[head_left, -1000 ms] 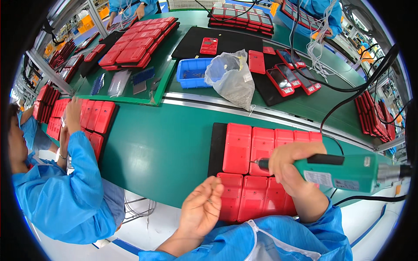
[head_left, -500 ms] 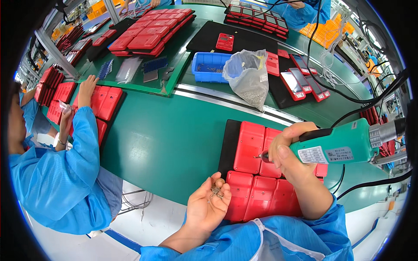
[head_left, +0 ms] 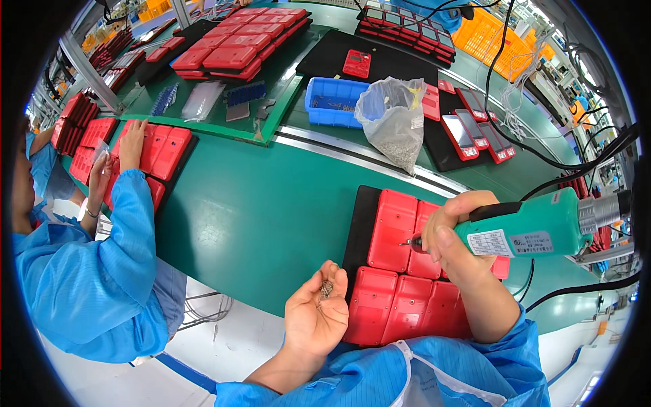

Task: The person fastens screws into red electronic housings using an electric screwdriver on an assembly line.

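My right hand (head_left: 456, 230) is wrapped round a green electric screwdriver (head_left: 532, 227) with a black grip, held almost level. Its bit points left, over the right part of a red plastic casing (head_left: 392, 234); I cannot tell whether it touches. My left hand (head_left: 313, 322) is cupped palm up and holds a small heap of tiny metal screws (head_left: 326, 289). It hovers beside the near-left casing (head_left: 371, 302). Several such casings lie in two rows on a black mat (head_left: 360, 220), partly hidden by my right hand and forearm.
Beyond the metal rail stand a blue bin (head_left: 332, 102) and a clear bag of small parts (head_left: 393, 129). Devices with screens (head_left: 461, 136) lie at far right. Black cables (head_left: 569, 166) hang there. At left a person in a blue smock (head_left: 95, 271) handles red casings (head_left: 163, 149).
My left hand has shifted slightly left and its fingers have loosened, showing more of the palm around the screws. My right hand and the screwdriver have hardly moved.
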`<state>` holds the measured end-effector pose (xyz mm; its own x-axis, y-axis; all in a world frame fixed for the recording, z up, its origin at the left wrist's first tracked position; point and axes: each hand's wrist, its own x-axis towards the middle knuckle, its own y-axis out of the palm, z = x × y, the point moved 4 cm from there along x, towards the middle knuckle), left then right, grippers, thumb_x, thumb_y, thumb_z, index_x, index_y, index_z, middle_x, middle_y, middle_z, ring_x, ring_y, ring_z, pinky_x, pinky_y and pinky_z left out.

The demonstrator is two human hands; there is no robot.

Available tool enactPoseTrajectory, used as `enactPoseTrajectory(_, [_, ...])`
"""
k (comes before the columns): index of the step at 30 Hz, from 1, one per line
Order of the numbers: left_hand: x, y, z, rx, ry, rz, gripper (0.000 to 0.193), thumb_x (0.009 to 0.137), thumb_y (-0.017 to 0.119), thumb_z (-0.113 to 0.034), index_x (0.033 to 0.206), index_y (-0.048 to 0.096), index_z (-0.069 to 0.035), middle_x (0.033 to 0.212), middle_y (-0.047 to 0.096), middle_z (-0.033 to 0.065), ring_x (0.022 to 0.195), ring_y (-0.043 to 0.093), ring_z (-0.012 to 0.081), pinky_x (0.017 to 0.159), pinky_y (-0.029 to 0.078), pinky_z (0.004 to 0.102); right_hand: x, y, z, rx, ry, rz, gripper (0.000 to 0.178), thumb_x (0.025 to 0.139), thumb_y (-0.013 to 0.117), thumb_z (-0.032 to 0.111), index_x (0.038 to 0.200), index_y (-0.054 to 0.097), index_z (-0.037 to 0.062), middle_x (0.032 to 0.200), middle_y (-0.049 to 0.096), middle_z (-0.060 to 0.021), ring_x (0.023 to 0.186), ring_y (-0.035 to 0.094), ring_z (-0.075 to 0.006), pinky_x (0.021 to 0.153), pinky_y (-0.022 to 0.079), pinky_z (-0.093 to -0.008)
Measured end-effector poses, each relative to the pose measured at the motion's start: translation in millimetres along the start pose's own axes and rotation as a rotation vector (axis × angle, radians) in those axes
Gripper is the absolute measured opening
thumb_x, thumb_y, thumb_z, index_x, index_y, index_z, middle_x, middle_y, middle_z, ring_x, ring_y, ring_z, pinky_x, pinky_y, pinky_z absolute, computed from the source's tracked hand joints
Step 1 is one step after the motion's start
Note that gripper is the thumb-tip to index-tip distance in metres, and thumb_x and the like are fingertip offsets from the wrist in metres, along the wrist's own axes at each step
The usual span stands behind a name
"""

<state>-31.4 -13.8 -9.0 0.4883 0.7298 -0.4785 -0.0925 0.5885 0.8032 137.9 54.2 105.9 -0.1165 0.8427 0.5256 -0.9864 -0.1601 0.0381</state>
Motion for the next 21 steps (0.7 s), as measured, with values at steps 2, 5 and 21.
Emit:
enactPoseTrajectory(2, [1.2, 1.4, -2.9, -0.066, -0.024, 0.037, 0.020, 0.089, 0.038, -0.012, 0.099, 0.052, -0.001, 0.096, 0.058, 0.0073, 0.096, 0.057, 0.0171, 0.051, 0.047, 0.0205, -0.6, 0.4, -1.0, 0.003, 0.011, 0.013, 0.026, 0.073, 0.053, -0.008, 0.095, 0.044, 0.0000, 0.059, 0.050, -0.0044, 0.048, 0.049, -0.0082, 0.046, 0.043, -0.0220])
enactPoseTrajectory(5, [2.0, 4.2, -5.0, -0.155, -0.046, 0.114, 0.020, 0.089, 0.038, -0.011, 0.099, 0.052, -0.001, 0.099, 0.058, 0.0081, 0.098, 0.056, 0.0177, 0.052, 0.048, 0.0216, -1.6, 1.0, 0.0, -0.019, 0.046, 0.027, 0.025, 0.073, 0.053, -0.008, 0.095, 0.044, 0.0002, 0.060, 0.051, -0.0048, 0.049, 0.049, -0.0084, 0.046, 0.042, -0.0217])
enactPoseTrajectory(21, [0.7, 14.9, -14.7, 0.450, 0.180, 0.030, 0.020, 0.087, 0.040, -0.005, 0.105, 0.047, 0.001, 0.096, 0.056, 0.0111, 0.078, 0.058, 0.0158, 0.052, 0.045, 0.0183, -10.7, 6.7, -4.1, -0.026, 0.032, -0.141, 0.015, 0.074, 0.054, -0.005, 0.085, 0.045, 0.0015, 0.061, 0.054, -0.0062, 0.050, 0.049, -0.0096, 0.045, 0.039, -0.0212])
